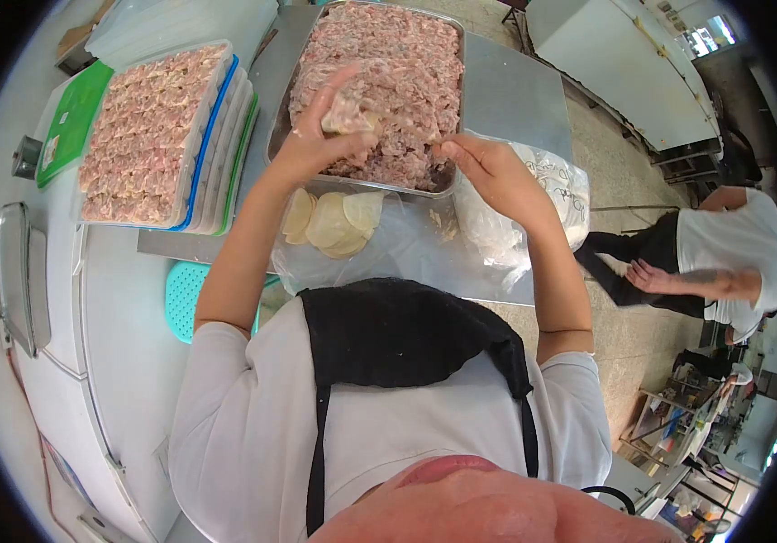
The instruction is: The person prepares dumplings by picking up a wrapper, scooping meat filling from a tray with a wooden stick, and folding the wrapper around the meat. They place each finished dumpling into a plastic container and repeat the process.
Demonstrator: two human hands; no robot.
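My left hand (311,145) is cupped over the front of a metal tray (272,145), fingers curled round a dumpling wrapper (352,119) loaded with minced meat. The tray is full of pink minced meat (388,54). At the tray's front right, my right hand (501,176) pinches the end of a thin filling stick (424,136), whose other end points toward the wrapper; much of it blends into the meat. Just below the tray, a pile of round pale wrappers (338,224) lies on clear plastic.
Stacked containers (196,154) at left hold rows of filled dumplings (148,136); a green lid (71,127) lies beside them. A plastic bag (533,195) sits by my right forearm. A turquoise stool (187,294) is below the table. Another person (723,253) stands at right.
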